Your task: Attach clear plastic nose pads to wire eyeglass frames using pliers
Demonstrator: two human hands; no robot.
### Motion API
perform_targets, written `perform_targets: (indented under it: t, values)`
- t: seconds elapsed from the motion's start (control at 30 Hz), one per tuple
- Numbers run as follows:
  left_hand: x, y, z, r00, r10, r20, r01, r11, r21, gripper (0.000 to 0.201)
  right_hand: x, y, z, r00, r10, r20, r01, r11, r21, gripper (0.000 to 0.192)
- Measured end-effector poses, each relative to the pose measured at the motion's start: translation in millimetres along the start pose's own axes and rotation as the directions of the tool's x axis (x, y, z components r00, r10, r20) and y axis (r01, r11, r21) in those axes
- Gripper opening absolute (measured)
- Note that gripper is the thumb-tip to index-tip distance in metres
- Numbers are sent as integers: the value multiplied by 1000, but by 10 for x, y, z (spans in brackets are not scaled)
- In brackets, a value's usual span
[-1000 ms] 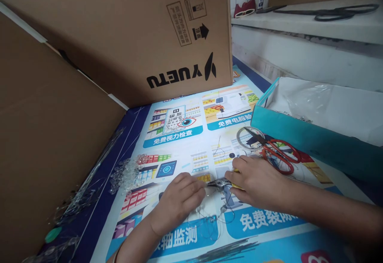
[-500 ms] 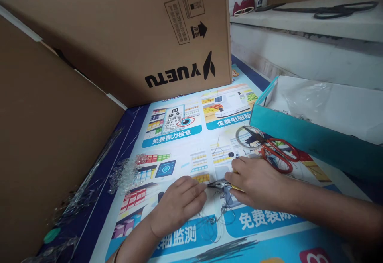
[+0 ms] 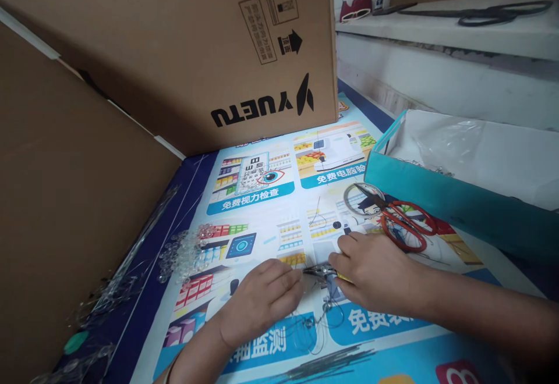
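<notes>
Your right hand [image 3: 375, 270] closes around small pliers [image 3: 322, 269], the tips pointing left. Your left hand [image 3: 262, 299] meets them, fingertips pinched on a fine wire piece [image 3: 321, 314] that loops down onto the poster between your wrists; what sits right at the tips is too small to make out.

Progress, as a judgement: mid-way through one piece. A heap of clear round lenses [image 3: 181, 250] and wire parts [image 3: 117, 288] lies at left, and a bundle of thin dark wires [image 3: 332, 363] near the front edge, so plenty appears left.

Surface: a glossy printed poster [image 3: 262, 198]. Red-handled scissors [image 3: 404, 221] lie just beyond your right hand. A teal box [image 3: 437, 201] with a plastic bag stands right; cardboard boxes [image 3: 196, 52] wall off back and left. Behind, a white ledge [image 3: 437, 29] carries black shears [image 3: 489, 17].
</notes>
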State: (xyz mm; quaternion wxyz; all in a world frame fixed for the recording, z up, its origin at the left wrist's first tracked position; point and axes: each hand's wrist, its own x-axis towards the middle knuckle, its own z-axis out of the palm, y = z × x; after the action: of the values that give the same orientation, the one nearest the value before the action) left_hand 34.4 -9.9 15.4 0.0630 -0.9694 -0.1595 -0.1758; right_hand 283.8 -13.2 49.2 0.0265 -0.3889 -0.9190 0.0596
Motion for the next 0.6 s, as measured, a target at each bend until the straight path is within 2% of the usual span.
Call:
perform_targets:
  t: [0.4,0.6]
  values:
    - [26,59,-10,999,17,39,-18,999,40,14,-41,-143,20,997,28,-75,-29,999,-19,18]
    - [29,64,-3,999,2,40,-4,999,41,17,-36,-174,44,997,52,-65,-53,998,-21,19]
